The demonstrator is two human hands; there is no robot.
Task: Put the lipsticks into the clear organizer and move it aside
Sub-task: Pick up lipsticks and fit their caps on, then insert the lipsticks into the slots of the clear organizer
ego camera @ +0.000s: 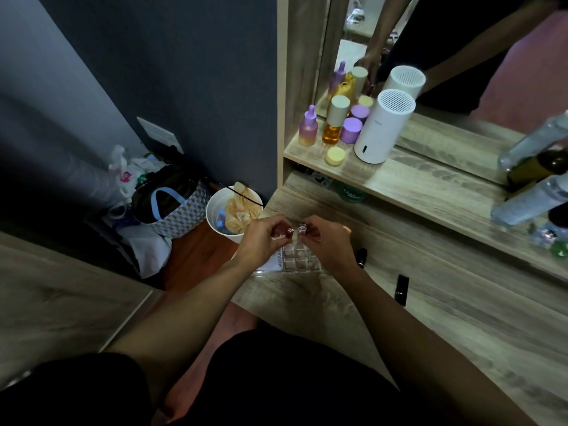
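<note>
The clear organizer [299, 259], a grid of small square cells, sits near the left end of the wooden vanity top [445, 318]. My left hand [264, 238] pinches a small lipstick [289, 231] just above the organizer's far cells. Beside it, my right hand [329, 241] holds a second lipstick [302, 228], its round top showing. The two lipsticks are close together, almost touching. A black lipstick [402, 289] lies on the vanity top to the right of my right forearm. Another dark lipstick [362, 256] lies partly hidden behind my right wrist.
A shelf [430, 176] behind holds purple and amber bottles [333, 124], a yellow jar [335, 156] and a white cylinder device [382, 127] before a mirror. Large bottles [534, 179] lie at far right. On the floor left are a white bin [229, 210] and a woven bag [172, 207].
</note>
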